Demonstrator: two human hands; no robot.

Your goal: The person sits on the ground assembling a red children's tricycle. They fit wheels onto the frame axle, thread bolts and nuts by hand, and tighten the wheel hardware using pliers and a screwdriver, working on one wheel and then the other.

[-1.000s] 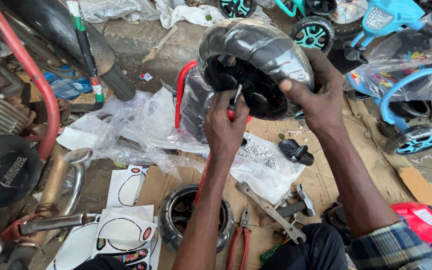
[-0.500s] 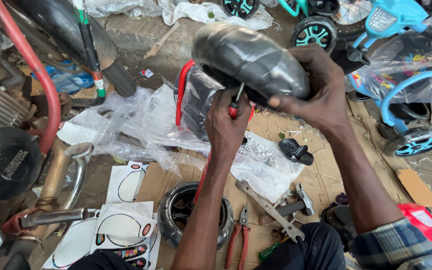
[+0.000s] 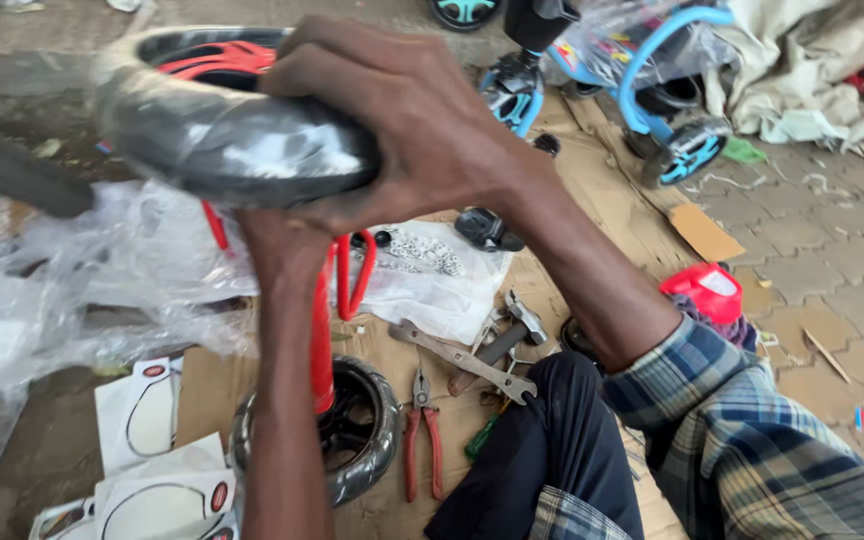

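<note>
My right hand (image 3: 402, 120) grips the top of a small black wheel (image 3: 222, 140) with a plastic-wrapped tyre and red spokes, held up close to the camera. My left hand (image 3: 282, 250) reaches up underneath it with its fingers curled. The red-handled screwdriver it held a moment ago is hidden behind the tyre. A red frame tube (image 3: 322, 340) runs down from the wheel to a second black wheel (image 3: 377, 440) lying on the cardboard.
Red-handled pliers (image 3: 420, 440), a long wrench (image 3: 462, 362) and a hammer (image 3: 512, 330) lie on the cardboard (image 3: 602, 170) by my knee. Crumpled clear plastic (image 3: 82, 270) and sticker sheets (image 3: 142, 420) are at the left. A blue children's bike (image 3: 652, 100) stands at the back right.
The wheel has come up much closer to the camera and tilted so its tread faces me. My right hand has shifted over its top. The screwdriver has gone out of sight.
</note>
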